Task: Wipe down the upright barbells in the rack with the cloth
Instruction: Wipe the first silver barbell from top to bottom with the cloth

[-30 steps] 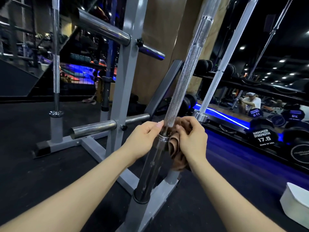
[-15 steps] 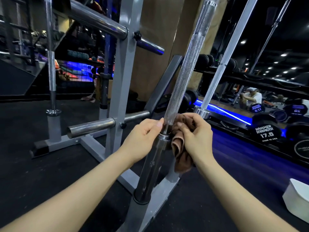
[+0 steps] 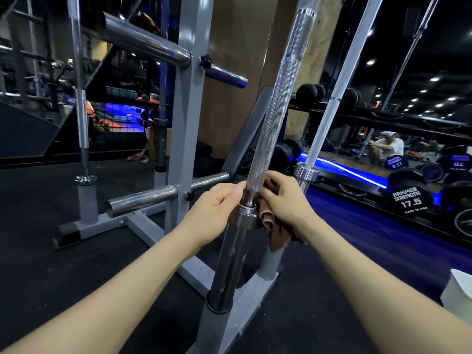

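A knurled steel barbell (image 3: 277, 103) stands tilted in the grey rack (image 3: 187, 123), its dark sleeve dropping into a socket at the base. My left hand (image 3: 217, 208) grips the bar just above the collar. My right hand (image 3: 286, 198) holds a brown cloth (image 3: 277, 231) pressed against the bar's right side at the collar, with folds hanging below the palm. A second upright barbell (image 3: 339, 90) stands behind on the right, and a third (image 3: 80, 103) at the far left.
Chrome plate pegs (image 3: 143, 199) stick out of the rack toward me at knee and head height. A dumbbell rack with a 17.5 dumbbell (image 3: 408, 199) and a mirror line the right wall. A white container (image 3: 457, 290) sits on the black floor at right.
Both hands and the cloth have slid a little up the bar from the collar toward the knurled shaft. The view shifted slightly right.
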Demonstrator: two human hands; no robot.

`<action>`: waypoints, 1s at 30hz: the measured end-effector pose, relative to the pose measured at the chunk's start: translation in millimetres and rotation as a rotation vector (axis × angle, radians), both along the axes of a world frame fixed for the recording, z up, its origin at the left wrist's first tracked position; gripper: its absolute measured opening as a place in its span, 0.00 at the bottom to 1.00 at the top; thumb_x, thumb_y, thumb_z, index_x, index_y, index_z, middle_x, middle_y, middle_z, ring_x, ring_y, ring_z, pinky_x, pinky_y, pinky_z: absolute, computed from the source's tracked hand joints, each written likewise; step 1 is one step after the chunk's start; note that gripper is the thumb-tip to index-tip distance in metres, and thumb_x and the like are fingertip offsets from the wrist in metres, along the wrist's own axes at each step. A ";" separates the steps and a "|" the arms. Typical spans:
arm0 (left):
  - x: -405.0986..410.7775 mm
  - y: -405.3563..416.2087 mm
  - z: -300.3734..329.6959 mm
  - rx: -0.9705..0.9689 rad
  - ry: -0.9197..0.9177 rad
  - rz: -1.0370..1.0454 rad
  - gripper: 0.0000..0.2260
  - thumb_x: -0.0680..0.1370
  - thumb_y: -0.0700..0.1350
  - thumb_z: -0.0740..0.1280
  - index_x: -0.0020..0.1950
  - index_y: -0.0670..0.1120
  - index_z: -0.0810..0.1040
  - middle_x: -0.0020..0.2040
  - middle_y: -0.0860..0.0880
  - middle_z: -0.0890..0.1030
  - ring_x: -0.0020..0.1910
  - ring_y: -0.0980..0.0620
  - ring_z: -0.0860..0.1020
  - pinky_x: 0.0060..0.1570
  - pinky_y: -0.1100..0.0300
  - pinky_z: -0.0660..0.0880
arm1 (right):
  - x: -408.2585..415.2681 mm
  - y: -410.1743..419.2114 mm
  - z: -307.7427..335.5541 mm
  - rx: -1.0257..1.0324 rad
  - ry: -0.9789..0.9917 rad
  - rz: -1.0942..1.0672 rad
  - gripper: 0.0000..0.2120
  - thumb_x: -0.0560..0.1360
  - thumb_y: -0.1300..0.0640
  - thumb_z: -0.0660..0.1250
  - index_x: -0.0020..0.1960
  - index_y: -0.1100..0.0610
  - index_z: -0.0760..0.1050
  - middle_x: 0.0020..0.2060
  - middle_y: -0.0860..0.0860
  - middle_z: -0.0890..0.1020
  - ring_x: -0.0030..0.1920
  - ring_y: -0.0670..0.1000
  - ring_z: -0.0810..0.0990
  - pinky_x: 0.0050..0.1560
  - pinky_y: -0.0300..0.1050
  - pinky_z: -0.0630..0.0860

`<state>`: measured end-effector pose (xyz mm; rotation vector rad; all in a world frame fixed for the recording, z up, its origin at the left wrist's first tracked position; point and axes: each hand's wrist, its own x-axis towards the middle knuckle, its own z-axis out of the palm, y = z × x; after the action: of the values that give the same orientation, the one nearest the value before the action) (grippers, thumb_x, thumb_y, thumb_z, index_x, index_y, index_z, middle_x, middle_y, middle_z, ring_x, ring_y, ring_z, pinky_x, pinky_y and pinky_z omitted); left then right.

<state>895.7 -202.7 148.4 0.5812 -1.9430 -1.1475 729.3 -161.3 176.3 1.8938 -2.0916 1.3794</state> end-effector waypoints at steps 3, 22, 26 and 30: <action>3.1 -3.4 -0.5 -0.036 -0.068 0.021 0.20 0.81 0.49 0.59 0.74 0.52 0.66 0.70 0.58 0.68 0.68 0.61 0.67 0.70 0.61 0.62 | -3.4 21.4 -7.3 -0.031 0.008 0.028 0.12 0.75 0.64 0.67 0.56 0.54 0.80 0.52 0.47 0.84 0.55 0.45 0.80 0.61 0.45 0.73; 2.8 1.4 -2.1 0.131 -0.057 0.045 0.28 0.75 0.41 0.70 0.74 0.47 0.66 0.68 0.52 0.73 0.65 0.59 0.71 0.63 0.67 0.64 | 22.0 58.2 -31.7 -0.173 0.030 0.030 0.06 0.73 0.53 0.71 0.50 0.50 0.79 0.51 0.41 0.79 0.53 0.38 0.76 0.55 0.29 0.69; 3.6 -0.9 -5.0 0.172 -0.041 0.042 0.28 0.74 0.41 0.72 0.72 0.48 0.68 0.67 0.52 0.74 0.66 0.57 0.71 0.68 0.62 0.64 | 15.0 49.3 -17.7 -0.042 0.078 -0.003 0.11 0.74 0.56 0.70 0.56 0.53 0.79 0.53 0.45 0.81 0.55 0.42 0.78 0.59 0.33 0.69; 2.6 -3.4 -9.0 0.210 -0.014 0.030 0.29 0.72 0.41 0.73 0.71 0.49 0.69 0.66 0.52 0.75 0.66 0.57 0.72 0.70 0.59 0.64 | 9.0 33.1 -1.2 0.144 0.123 -0.020 0.13 0.76 0.62 0.67 0.60 0.55 0.77 0.52 0.48 0.82 0.55 0.48 0.78 0.57 0.32 0.69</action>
<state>898.3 -206.1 139.4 0.7284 -1.8310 -1.3406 738.3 -128.1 175.1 1.9471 -2.1972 1.1057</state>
